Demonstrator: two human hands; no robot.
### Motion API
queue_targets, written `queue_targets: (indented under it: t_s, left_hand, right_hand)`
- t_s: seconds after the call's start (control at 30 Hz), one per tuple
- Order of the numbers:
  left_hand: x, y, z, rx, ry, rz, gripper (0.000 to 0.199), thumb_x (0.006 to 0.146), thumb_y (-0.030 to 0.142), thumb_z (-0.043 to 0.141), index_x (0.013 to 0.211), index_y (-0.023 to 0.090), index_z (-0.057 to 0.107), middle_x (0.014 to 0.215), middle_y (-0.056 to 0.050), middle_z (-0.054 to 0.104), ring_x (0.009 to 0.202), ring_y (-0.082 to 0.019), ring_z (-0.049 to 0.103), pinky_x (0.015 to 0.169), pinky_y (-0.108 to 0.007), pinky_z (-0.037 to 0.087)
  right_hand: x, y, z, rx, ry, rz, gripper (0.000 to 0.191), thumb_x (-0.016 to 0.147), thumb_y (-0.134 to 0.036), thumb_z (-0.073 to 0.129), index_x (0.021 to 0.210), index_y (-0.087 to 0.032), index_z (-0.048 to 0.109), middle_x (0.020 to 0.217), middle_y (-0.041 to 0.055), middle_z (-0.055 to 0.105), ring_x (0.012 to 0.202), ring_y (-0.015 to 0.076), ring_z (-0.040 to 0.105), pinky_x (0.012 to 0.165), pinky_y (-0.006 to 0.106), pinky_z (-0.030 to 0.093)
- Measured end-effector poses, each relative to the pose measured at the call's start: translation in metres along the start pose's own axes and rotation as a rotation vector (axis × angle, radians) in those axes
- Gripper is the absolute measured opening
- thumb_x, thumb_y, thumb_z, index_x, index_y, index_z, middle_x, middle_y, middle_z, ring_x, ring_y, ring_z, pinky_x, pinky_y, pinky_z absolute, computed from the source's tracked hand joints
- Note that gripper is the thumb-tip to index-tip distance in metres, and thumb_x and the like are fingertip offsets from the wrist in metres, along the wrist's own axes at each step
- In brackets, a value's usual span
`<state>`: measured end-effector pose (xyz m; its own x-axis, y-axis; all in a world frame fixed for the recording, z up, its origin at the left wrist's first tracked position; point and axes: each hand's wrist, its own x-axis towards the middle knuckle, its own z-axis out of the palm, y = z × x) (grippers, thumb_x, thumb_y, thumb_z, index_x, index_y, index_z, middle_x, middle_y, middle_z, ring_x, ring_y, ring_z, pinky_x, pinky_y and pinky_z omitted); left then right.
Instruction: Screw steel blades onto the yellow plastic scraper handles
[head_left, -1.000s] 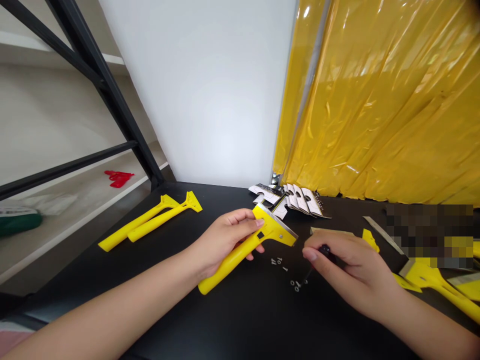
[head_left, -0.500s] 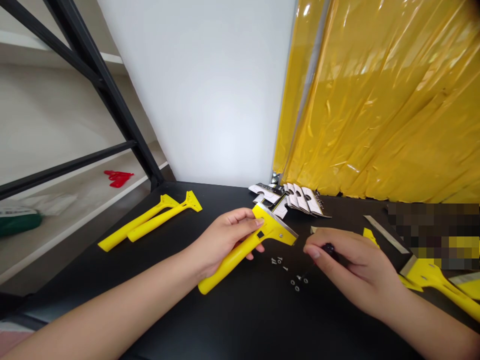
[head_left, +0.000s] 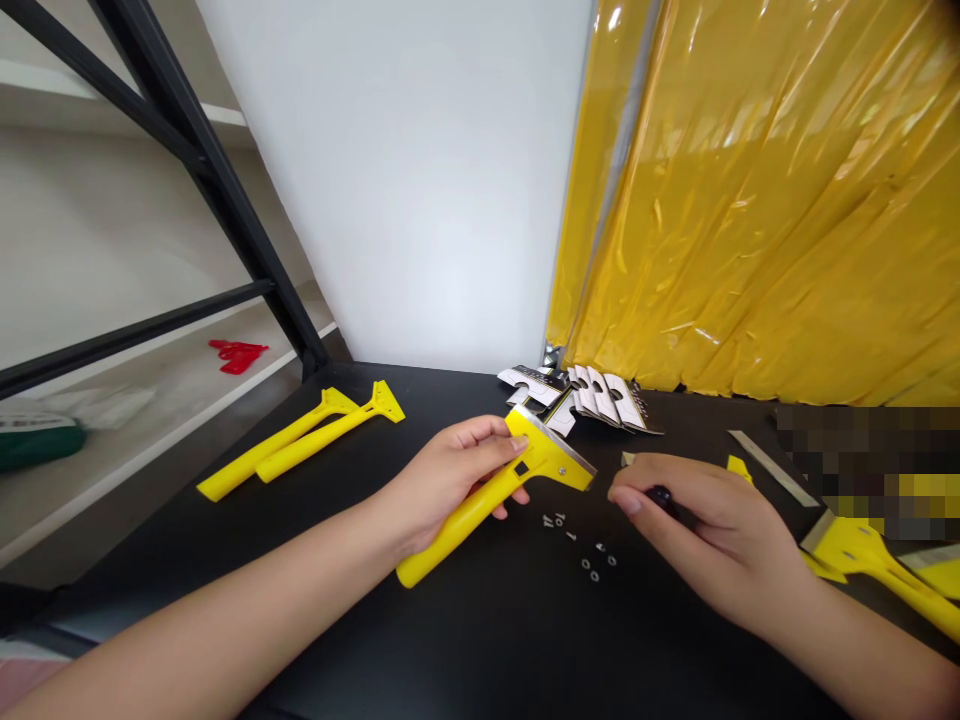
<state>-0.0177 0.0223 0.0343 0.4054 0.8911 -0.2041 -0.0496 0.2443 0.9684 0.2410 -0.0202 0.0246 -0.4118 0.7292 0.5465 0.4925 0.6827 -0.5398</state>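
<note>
My left hand (head_left: 480,460) grips a yellow scraper (head_left: 465,535), its thumb pressed on the head near the metal blade (head_left: 559,443). One screw (head_left: 562,471) shows in the scraper's head. My right hand (head_left: 712,540) is closed around a screwdriver (head_left: 660,497); only part of the black handle shows and the shaft cannot be made out. Between the hands, small screws (head_left: 553,520) and nuts (head_left: 590,570) lie loose on the black table (head_left: 450,650). The right hand hovers beside them, apart from the scraper.
Two yellow scraper handles (head_left: 322,435) lie at the left. Folded printed cards (head_left: 600,395) are piled at the back. On the right are a loose blade (head_left: 772,468) and another yellow scraper (head_left: 862,550). A black-framed shelf (head_left: 225,225) stands left, with a red item (head_left: 238,355).
The right hand has stayed almost in place. The screwdriver's thin shaft, pointing toward the nuts earlier, is no longer visible. The left hand and scraper look unchanged.
</note>
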Motion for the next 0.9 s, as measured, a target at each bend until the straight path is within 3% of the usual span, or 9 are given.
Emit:
queue_targets:
  t_s: [0.2, 0.9]
  left_hand:
    - [0.0004, -0.0014, -0.0002, -0.006, 0.007, 0.001, 0.027, 0.091, 0.042, 0.075, 0.098, 0.019, 0.063, 0.086, -0.002, 0.067, 0.072, -0.017, 0.072, 0.053, -0.022, 0.054]
    - [0.0018, -0.0019, -0.0012, -0.012, -0.005, -0.002, 0.028, 0.09, 0.043, 0.077, 0.097, 0.019, 0.065, 0.085, -0.002, 0.069, 0.071, -0.016, 0.072, 0.053, -0.021, 0.054]
  right_hand:
    - [0.0, 0.0005, 0.0007, -0.065, 0.025, 0.067, 0.016, 0.104, -0.027, 0.058, 0.093, -0.025, 0.068, 0.074, -0.0008, 0.071, 0.064, 0.0148, 0.066, 0.06, 0.027, 0.05]
    - [-0.002, -0.0009, 0.0017, -0.02, 0.003, 0.033, 0.017, 0.104, -0.025, 0.059, 0.087, -0.024, 0.063, 0.069, -0.0022, 0.061, 0.059, 0.013, 0.056, 0.058, 0.026, 0.043]
